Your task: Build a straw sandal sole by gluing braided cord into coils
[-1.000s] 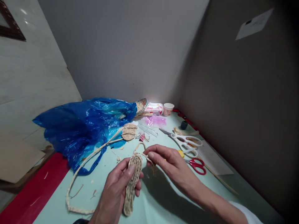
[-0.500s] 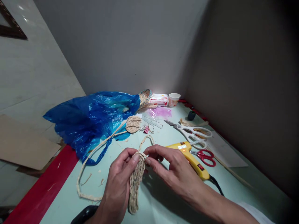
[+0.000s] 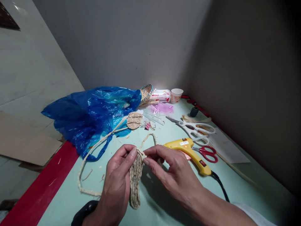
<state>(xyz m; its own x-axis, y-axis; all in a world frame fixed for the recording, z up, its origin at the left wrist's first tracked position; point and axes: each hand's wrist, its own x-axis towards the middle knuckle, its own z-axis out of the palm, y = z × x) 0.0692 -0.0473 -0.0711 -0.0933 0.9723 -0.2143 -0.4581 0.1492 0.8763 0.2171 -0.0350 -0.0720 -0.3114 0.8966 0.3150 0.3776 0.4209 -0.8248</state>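
My left hand is closed around the upper part of a narrow, sole-shaped piece of braided straw, its thumb pressing near the top end. At that same end, thumb and forefinger of my right hand pinch a straw braid that runs along the piece's edge. A loop of this braid rises behind the fingers. Another length of braid curves over the table to the left of my left hand. Just beyond my right hand lies a yellow glue gun with a small orange light showing.
Red-handled scissors and white-handled scissors lie to the right. A round woven straw piece, a pink binder clip and a blue plastic bag are farther back. A paper cup stands near the wall.
The view has tilted slightly, so the table's things appear a little higher. Both hands keep hold of the straw work; my right fingertips have shifted slightly left along its top edge.
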